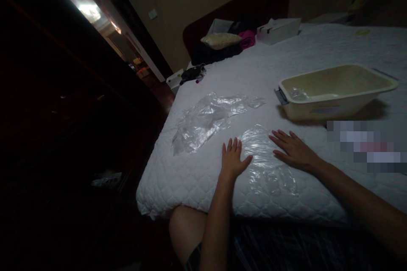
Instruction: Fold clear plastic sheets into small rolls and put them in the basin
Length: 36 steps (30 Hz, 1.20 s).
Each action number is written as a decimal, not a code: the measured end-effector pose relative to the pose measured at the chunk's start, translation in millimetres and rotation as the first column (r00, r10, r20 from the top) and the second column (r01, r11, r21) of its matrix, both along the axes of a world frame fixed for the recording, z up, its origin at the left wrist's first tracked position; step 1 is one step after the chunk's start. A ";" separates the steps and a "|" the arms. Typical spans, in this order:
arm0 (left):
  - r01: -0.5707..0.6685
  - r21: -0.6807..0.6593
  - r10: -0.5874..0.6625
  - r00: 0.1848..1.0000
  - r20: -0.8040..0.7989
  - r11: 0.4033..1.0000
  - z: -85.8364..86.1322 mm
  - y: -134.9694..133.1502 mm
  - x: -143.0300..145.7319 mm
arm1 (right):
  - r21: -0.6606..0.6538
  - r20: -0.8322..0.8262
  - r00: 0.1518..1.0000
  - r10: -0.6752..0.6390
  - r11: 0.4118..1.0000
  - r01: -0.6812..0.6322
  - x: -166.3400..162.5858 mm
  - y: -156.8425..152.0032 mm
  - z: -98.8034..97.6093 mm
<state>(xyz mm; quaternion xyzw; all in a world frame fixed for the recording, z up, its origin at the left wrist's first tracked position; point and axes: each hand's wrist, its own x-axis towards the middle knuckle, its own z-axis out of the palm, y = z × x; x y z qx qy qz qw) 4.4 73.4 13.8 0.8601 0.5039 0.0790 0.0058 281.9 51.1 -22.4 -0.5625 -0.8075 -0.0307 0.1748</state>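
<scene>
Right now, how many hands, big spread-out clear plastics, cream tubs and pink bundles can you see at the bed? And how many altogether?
Left hand and right hand: 2
Big clear plastics: 2
Cream tub: 1
Pink bundle: 1
Total: 6

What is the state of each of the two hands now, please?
Left hand: open, palm down, holding nothing, beside the nearer clear plastic.
Right hand: open, palm down, holding nothing, at that plastic's other side.

I am wearing dark shorts (270, 245) with faint lines; my left hand (233, 161), right hand (295, 151), arms (219, 211) and knee (186, 226) are showing bare.
</scene>
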 end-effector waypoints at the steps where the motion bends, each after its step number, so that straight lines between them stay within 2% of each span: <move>1: 0.001 0.005 -0.001 1.000 0.009 1.000 -1.1 -0.1 0.3 | 0.008 -0.002 1.000 -0.020 1.000 0.020 -0.8 -0.5 0.8; 6: 0.012 0.027 -0.014 0.998 0.066 1.000 -7.5 -0.9 1.5 | 0.033 -0.009 0.992 -0.127 0.991 0.127 -3.6 -2.7 2.3; 13: -0.010 0.079 -0.002 0.988 0.153 0.997 -10.1 0.5 -1.7 | -0.038 -0.005 0.991 -0.133 0.990 0.133 -1.6 1.7 -2.7; 16: 0.070 0.169 -0.101 0.977 0.185 0.983 -7.3 -4.9 -0.6 | -0.067 -0.009 0.990 -0.139 0.988 0.139 -0.9 3.0 -2.6; 19: 0.217 0.268 -0.273 0.943 0.191 0.939 -6.2 -19.7 2.6 | -0.081 -0.013 0.990 -0.138 0.987 0.137 -0.5 4.1 -3.5; 22: 0.396 0.285 -0.452 0.875 0.170 0.873 -8.5 -37.0 4.7 | -0.078 -0.028 0.989 -0.144 0.987 0.141 -0.1 5.5 -5.8; 23: 0.409 0.279 -0.466 0.865 0.184 0.869 -9.5 -41.5 4.4 | -0.078 -0.034 0.988 -0.149 0.986 0.146 0.0 5.8 -6.4; 27: 0.347 0.252 -0.411 0.867 0.282 0.904 -11.8 -48.6 -1.0 | -0.093 -0.038 0.987 -0.156 0.984 0.152 0.0 5.6 -5.7; 32: 0.361 0.247 -0.425 0.854 0.299 0.899 -13.5 -44.0 -5.9 | -0.131 -0.071 0.984 -0.165 0.979 0.155 0.9 6.2 -3.4; 34: 0.376 0.242 -0.435 0.856 0.280 0.895 -14.9 -43.1 -6.9 | -0.156 -0.149 0.971 -0.187 0.974 0.163 1.9 9.2 -3.0; 36: 0.379 0.240 -0.436 0.862 0.260 0.894 -16.5 -43.2 -8.0 | -0.190 -0.296 0.926 -0.235 0.964 0.184 3.2 13.5 -1.1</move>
